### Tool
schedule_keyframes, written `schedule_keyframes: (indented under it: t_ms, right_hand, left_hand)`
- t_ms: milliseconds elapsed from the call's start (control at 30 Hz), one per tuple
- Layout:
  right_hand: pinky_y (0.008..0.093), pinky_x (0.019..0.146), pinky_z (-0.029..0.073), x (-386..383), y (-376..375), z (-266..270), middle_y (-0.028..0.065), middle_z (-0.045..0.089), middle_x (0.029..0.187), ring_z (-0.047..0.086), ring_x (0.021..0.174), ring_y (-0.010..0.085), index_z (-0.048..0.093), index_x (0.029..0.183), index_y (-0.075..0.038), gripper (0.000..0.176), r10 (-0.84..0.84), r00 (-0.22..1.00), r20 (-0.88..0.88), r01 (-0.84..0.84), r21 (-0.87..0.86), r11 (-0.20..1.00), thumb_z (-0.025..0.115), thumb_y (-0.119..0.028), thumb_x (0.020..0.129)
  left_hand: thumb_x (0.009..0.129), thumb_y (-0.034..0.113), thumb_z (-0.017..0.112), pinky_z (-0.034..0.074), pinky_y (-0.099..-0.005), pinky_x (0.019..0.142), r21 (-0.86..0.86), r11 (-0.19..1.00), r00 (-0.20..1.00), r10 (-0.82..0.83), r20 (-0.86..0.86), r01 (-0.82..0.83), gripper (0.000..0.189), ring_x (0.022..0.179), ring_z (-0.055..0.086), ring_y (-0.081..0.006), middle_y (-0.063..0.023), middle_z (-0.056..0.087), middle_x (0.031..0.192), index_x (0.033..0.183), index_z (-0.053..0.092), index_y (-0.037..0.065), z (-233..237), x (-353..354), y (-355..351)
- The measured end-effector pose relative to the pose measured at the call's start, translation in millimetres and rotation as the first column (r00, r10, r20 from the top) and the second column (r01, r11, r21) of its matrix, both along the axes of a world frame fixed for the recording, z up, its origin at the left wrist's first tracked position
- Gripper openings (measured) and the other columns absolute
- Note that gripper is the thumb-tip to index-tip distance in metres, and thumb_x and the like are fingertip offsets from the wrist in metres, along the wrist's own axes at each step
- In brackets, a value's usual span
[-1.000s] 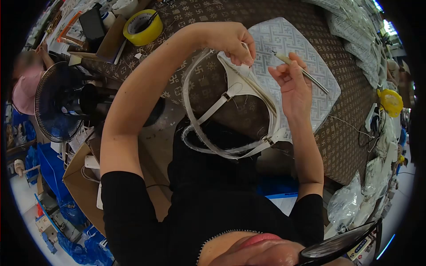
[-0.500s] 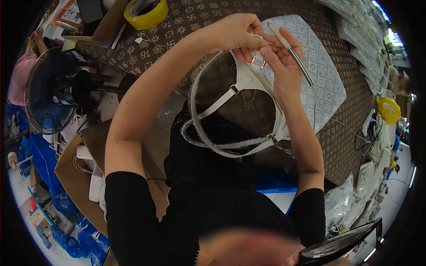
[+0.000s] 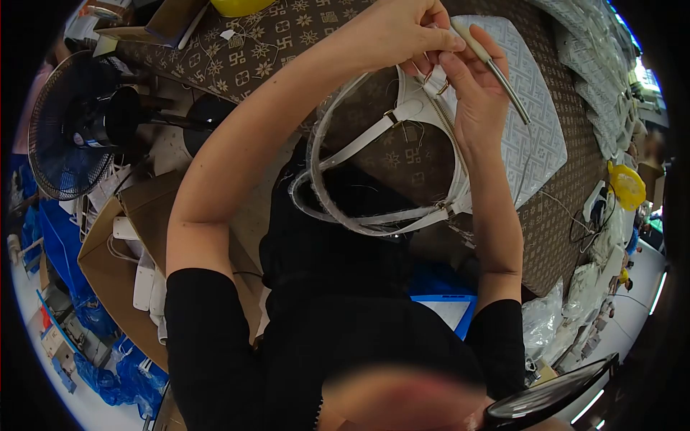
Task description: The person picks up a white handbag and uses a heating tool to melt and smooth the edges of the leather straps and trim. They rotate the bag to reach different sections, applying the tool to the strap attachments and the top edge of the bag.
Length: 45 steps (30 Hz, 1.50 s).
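- Left hand [image 3: 402, 32] pinches the top edge of the white bag [image 3: 431, 115]; a firm grip there helps.
- Right hand [image 3: 471, 97], clasping a slim tool [image 3: 503, 75], pinches the gold ring [image 3: 443, 87]; steady it.

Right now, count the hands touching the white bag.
2. The left hand pinches the white bag at its top edge; the right hand, which also holds a thin tool, touches it beside that.
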State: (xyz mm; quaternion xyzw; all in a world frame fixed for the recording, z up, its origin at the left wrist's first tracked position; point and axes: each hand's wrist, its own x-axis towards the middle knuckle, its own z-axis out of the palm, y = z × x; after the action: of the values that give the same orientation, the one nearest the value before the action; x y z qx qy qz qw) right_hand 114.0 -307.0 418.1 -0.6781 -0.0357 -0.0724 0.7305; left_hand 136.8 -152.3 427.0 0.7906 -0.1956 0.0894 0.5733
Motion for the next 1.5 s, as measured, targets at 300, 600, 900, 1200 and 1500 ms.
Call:
schedule_keyframes:
  t_ms: [300, 600, 900, 1200, 1500]
  right_hand:
    - [0.0261, 0.075, 0.050, 26, -23, -13, 0.0096, 0.059, 0.098, 0.059, 0.084, 0.0133, 0.046, 0.115, -0.002, 0.040, 0.065, 0.997, 0.041, -0.069, 0.111, 0.991, 0.061, 0.004, 0.079]
    - [0.0269, 0.074, 0.051, 29, -26, -19, 0.0091, 0.059, 0.097, 0.059, 0.083, 0.0132, 0.047, 0.115, -0.002, 0.039, 0.035, 0.999, -0.018, -0.033, 0.099, 0.995, 0.061, 0.004, 0.079]
    - [0.0277, 0.073, 0.052, 29, -18, -23, 0.0086, 0.059, 0.095, 0.059, 0.081, 0.0131, 0.047, 0.114, -0.002, 0.039, -0.002, 1.000, 0.008, 0.001, 0.144, 0.990, 0.061, 0.004, 0.079]
    - [0.0284, 0.072, 0.053, 28, -19, -26, 0.0081, 0.059, 0.094, 0.059, 0.080, 0.0130, 0.048, 0.114, -0.002, 0.038, -0.005, 0.999, 0.032, -0.001, 0.198, 0.980, 0.061, 0.004, 0.078]
    - [0.0320, 0.069, 0.056, 29, -17, -26, 0.0066, 0.059, 0.090, 0.059, 0.079, 0.0133, 0.048, 0.113, -0.002, 0.040, -0.004, 0.999, 0.039, -0.005, 0.220, 0.976, 0.063, 0.003, 0.077]
  left_hand:
    - [0.083, 0.017, 0.062, 0.043, -0.0165, 0.048, -0.117, 0.983, 0.979, 0.155, 0.134, -0.140, 0.016, 0.059, 0.055, -0.0061, -0.0014, 0.060, 0.073, 0.091, 0.061, 0.003, -4, -36, -1]
    - [0.085, 0.019, 0.058, 0.046, -0.0192, 0.048, -0.798, 0.449, 0.460, -0.655, -0.600, -0.402, 0.018, 0.059, 0.058, -0.0069, -0.0019, 0.062, 0.077, 0.095, 0.060, 0.004, -45, -48, -45]
    - [0.083, 0.016, 0.058, 0.048, -0.0223, 0.049, -0.796, 0.424, 0.458, -0.657, -0.599, -0.432, 0.012, 0.057, 0.058, -0.0083, -0.0012, 0.061, 0.072, 0.087, 0.060, 0.005, -53, -50, -48]
    - [0.079, 0.015, 0.059, 0.040, -0.0242, 0.051, -0.753, 0.420, 0.453, -0.614, -0.647, -0.506, 0.007, 0.053, 0.048, -0.0077, 0.0018, 0.054, 0.065, 0.078, 0.058, 0.009, -50, -45, -57]
    - [0.078, 0.015, 0.059, 0.041, -0.0247, 0.051, -0.774, 0.450, 0.404, -0.671, -0.622, -0.445, 0.007, 0.054, 0.049, -0.0087, 0.0009, 0.055, 0.067, 0.077, 0.057, 0.009, -57, -46, -54]
